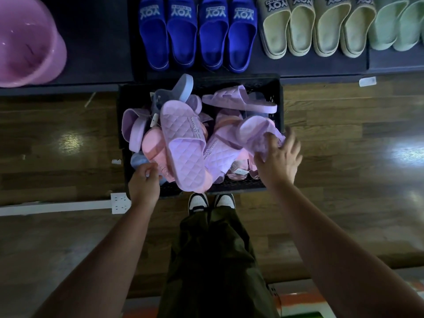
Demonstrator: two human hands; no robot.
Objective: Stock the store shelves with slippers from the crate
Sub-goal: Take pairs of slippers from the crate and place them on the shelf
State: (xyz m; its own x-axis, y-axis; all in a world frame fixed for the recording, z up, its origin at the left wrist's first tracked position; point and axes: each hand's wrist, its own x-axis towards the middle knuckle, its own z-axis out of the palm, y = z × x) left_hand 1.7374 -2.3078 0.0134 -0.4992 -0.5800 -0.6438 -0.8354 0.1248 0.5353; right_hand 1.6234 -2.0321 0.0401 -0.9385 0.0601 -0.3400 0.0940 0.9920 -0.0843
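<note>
A black plastic crate [274, 88] sits on the floor against the shelf, heaped with lilac, pink and grey-blue slippers. A quilted lilac slipper [185, 143] lies on top in the middle. My right hand [278, 160] grips another lilac slipper [257, 131] at the crate's right side, fingers curled over its edge. My left hand [144, 180] is at the crate's near left corner, fingers curled on a pale blue slipper [138, 160]. The dark shelf [96, 42] above holds blue slippers [197, 33], beige slippers [316, 26] and mint slippers [394, 26] in rows.
A pink plastic basin [27, 42] stands on the shelf at the far left. The shelf's stretch between basin and blue slippers is bare. A white power strip [119, 203] lies on the wooden floor left of the crate. My shoes [211, 201] touch the crate's near wall.
</note>
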